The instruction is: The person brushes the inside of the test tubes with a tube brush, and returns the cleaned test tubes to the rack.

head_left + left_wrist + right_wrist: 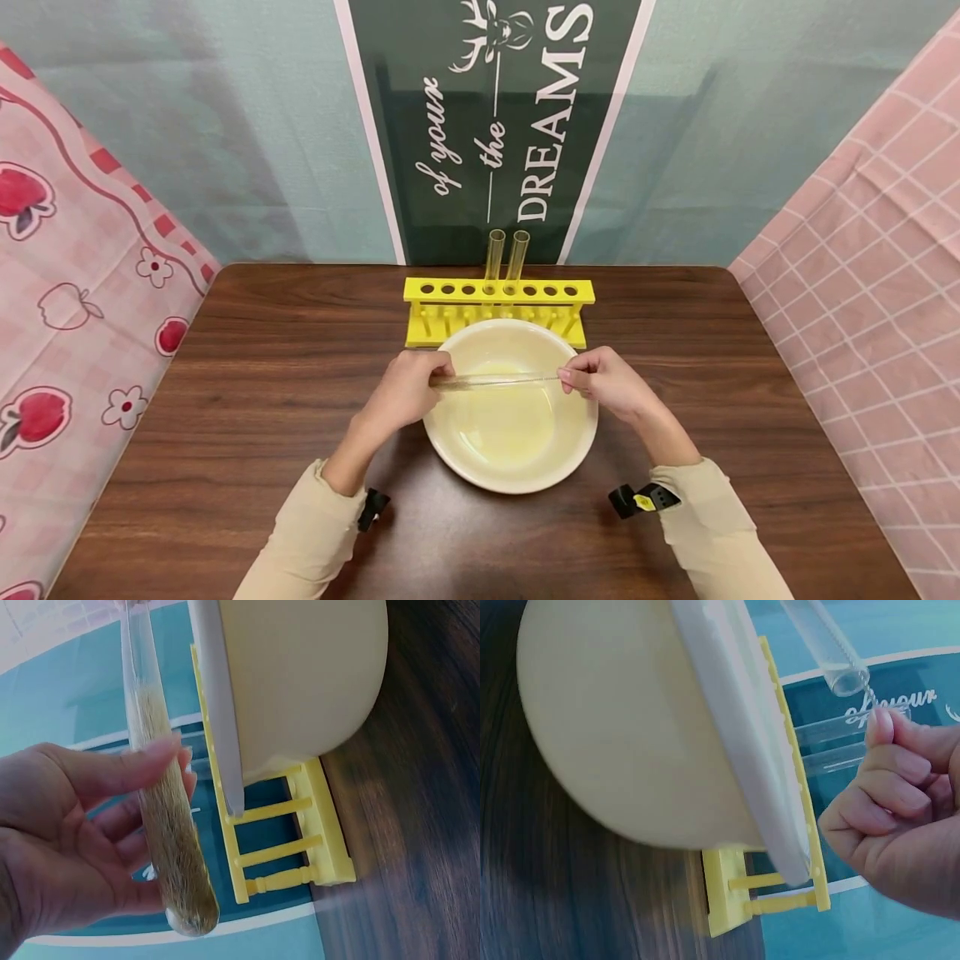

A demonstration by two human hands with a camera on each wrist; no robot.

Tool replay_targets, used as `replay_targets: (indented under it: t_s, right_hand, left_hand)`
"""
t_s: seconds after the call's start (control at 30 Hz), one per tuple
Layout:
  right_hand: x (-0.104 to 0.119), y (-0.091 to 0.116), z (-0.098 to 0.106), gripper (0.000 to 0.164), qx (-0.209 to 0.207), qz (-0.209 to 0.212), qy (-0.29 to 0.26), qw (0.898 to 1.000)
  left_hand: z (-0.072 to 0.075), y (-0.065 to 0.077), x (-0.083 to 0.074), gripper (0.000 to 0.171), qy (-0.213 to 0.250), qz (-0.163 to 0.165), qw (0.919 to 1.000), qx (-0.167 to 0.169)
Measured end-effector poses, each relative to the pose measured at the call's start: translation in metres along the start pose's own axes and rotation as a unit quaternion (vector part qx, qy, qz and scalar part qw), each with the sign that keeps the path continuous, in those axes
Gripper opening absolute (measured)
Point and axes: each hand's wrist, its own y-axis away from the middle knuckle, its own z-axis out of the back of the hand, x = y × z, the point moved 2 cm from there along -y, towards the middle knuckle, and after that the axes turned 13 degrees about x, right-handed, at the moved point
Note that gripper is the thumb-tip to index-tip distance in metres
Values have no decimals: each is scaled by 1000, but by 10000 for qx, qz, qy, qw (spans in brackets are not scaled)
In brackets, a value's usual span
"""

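My left hand (pixel 405 387) grips a clear glass test tube (pixel 487 381) near its rounded end, thumb on one side and fingers behind. Inside the tube sits a test tube brush, its tan bristles (pixel 176 840) packed down toward the closed end. At the tube's open mouth, my right hand (pixel 607 383) pinches the brush's twisted wire handle (pixel 871 694) between thumb and forefinger, the other fingers curled. The tube lies roughly level above a cream basin (pixel 510 485), which appears to hold some water.
Behind the basin stands a yellow test tube rack (pixel 540 290). Two clear test tubes (pixel 495 254) stick up from its middle holes. Everything rests on a dark wooden table (pixel 300 333), with fabric hangings (pixel 285 125) at the back and both sides.
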Motion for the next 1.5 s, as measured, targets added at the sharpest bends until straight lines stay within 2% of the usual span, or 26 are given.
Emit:
replay_targets:
  t_s: [0.13,0.33,0.6,1.07,1.27,1.5]
  right_hand:
    - [1,0,-1,20,-95,292,1059,9939]
    - [4,2,-4,17,-146,736,1849,9799]
    - [-1,2,-4,20,-355,1467,2680,9515]
    - [-6,5,-2,23,-618,2099,3174,9227]
    - [-9,7,-1,22,-613,2122,3229,9203]
    - [-8,8,1,21,-591,2018,3158,9252]
  left_hand:
    - [5,0,6,26,375,77,9983,432]
    - [12,-1,15,25,877,141,9901,1085]
    - [14,-2,22,22,1052,106,9829,1507]
    - [15,-4,27,23,1201,55,9761,1812]
    - [16,-4,26,23,1269,5,9712,2015]
    - [19,-3,27,23,1311,-8,9687,2107]
